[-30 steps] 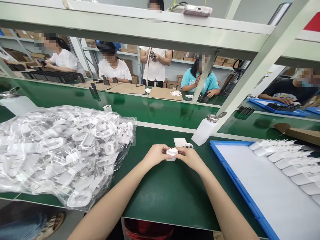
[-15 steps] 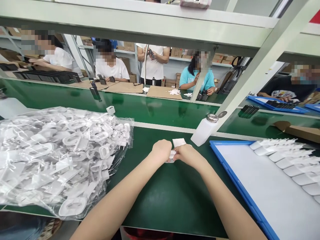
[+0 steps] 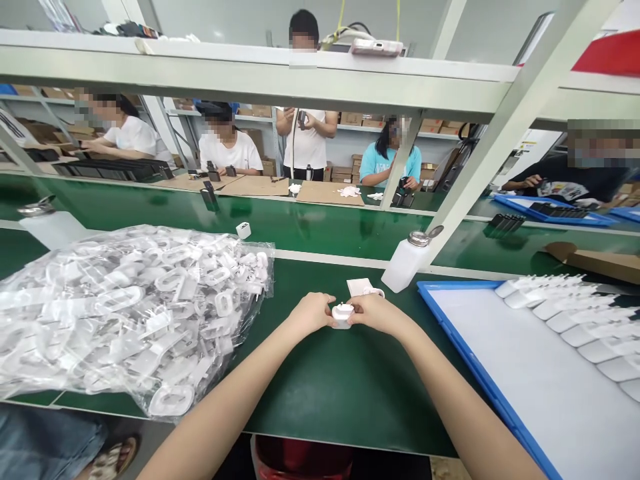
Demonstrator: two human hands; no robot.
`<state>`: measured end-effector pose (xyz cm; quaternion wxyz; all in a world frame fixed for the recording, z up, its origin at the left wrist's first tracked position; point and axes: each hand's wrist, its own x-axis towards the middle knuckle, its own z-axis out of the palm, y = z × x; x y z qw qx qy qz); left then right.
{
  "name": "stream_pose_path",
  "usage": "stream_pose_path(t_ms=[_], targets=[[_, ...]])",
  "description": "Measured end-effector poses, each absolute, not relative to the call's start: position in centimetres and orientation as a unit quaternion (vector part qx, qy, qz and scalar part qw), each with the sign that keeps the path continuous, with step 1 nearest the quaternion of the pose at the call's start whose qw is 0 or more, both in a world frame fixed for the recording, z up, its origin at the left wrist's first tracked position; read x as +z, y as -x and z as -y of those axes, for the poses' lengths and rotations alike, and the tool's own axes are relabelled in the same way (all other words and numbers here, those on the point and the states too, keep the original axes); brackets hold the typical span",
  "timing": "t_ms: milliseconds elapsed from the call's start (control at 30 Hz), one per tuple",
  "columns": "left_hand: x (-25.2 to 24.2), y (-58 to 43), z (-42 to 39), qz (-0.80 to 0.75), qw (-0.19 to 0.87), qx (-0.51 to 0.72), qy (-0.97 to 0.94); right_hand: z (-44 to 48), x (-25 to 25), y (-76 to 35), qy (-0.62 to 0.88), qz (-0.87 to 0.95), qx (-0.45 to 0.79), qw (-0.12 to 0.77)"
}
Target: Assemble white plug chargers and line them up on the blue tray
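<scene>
Between my two hands is a small white plastic plug piece (image 3: 343, 317), with short pins showing on its top side. My left hand (image 3: 314, 312) grips its left side with the fingertips. From the right, my right hand (image 3: 373, 313) pinches the same piece between thumb and fingers. Just beyond my right hand, a white flat part (image 3: 359, 287) and a white ring-shaped part (image 3: 376, 291) lie on the green table (image 3: 345, 393); my hand partly hides them.
At left lies a clear bag (image 3: 170, 313) of white plastic parts. A blue-rimmed tray (image 3: 467, 353) holds a row of white parts (image 3: 575, 327) at right. A pump bottle (image 3: 407, 261) stands beside a slanted post (image 3: 500, 133). Several people work across the conveyor (image 3: 320, 223).
My left hand has turned and opened out from a fist-like grip, so the white piece shows more fully between my hands. The camera view has tilted upward.
</scene>
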<state>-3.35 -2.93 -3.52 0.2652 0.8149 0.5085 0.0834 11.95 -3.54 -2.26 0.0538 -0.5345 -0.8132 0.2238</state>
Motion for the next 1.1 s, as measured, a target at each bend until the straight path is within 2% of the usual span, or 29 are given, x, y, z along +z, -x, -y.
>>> stream_pose_path(t_ms=[100,300,500,733,833,967,1100], targets=[[-2.8,2.9,3.1,-0.511,0.251,0.077,-0.819,3.8,-2.4,-11.8,0.540,0.809,0.222,0.063],[-0.9,0.9,2.9,-0.555,0.177,-0.057,-0.811,3.3,-3.1,-11.9,0.540,0.815,0.202,0.063],[-1.6,2.0,3.6,-0.507,0.167,0.000,-0.845,3.8,-3.1,-11.9,0.499,0.838,0.206,0.080],[-4.5,3.2,2.8,-0.483,0.294,0.049,-0.823,6.6,-0.5,-15.6,0.552,0.812,0.122,0.143],[-5.8,3.5,2.6,-0.502,0.321,0.073,-0.800,7.8,1.2,-22.2,0.669,0.716,0.117,0.162],[-6.4,3.2,3.0,-0.525,0.289,0.095,-0.795,8.4,1.5,-32.3,0.871,0.446,0.135,0.155],[-6.3,2.3,3.3,-0.554,0.223,0.072,-0.799,8.4,-0.2,-38.0,0.911,0.365,0.088,0.170]])
